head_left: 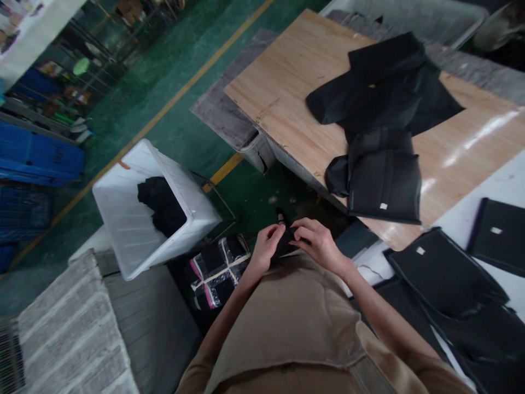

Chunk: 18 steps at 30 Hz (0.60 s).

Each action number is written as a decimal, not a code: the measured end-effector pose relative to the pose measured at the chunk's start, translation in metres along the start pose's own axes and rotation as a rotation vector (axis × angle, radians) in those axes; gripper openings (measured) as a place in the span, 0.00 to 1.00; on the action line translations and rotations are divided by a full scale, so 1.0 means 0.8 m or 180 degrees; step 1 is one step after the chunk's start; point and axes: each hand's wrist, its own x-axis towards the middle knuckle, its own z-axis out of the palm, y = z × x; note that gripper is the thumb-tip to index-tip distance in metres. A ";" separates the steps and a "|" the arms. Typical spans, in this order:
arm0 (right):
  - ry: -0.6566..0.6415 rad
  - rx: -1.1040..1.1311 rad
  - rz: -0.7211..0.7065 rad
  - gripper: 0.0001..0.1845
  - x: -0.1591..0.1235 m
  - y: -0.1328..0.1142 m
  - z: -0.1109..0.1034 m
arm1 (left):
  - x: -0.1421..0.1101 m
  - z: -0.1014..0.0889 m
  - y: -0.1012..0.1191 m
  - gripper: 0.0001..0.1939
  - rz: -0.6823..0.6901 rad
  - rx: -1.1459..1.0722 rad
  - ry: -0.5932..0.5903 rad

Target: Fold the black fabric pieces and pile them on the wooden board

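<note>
At the far left, blue crates (36, 153) stand beyond the yellow floor line. Nearer, a white bin (123, 230) tilts in the view, with dark cloth (162, 205) inside. Just right of its lower part lies a taped bundle (219, 271).

Next comes the left hand (266, 246), in front of the apron (295, 312), its thumb and fingers closed in a pinch on a small black piece (284, 246). This piece sits between the two hands, close to the waist; its exact shape is too dark to tell. The right hand (318, 241) pinches the piece from the other side, thumb against bent fingers, with little gap showing.

For good handling, the left pinch should probably serve as the anchor while the right fingers make small adjustments near the edge. A light, even pull should keep the material flat without stretching it, and tilting it toward better light would help, since black on black hides folds.

To the right, the wooden table (279, 76) carries crumpled black fabric (381, 82) and a flat black panel (385, 183). Farther right, more black panels (451, 273) overlap on a white surface (504, 189).
</note>
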 end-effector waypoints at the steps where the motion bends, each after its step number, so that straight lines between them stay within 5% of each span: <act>1: 0.0041 -0.0137 -0.0105 0.07 -0.001 0.001 0.002 | 0.000 0.001 0.001 0.18 -0.0071 -0.0147 -0.0026; 9: 0.0028 -0.0433 -0.0303 0.09 -0.004 0.012 0.007 | 0.003 0.006 0.000 0.12 -0.0076 -0.0380 -0.0222; 18: 0.0036 0.0257 0.0145 0.08 -0.003 0.009 0.003 | 0.005 0.007 -0.002 0.08 -0.0126 -0.0250 -0.0168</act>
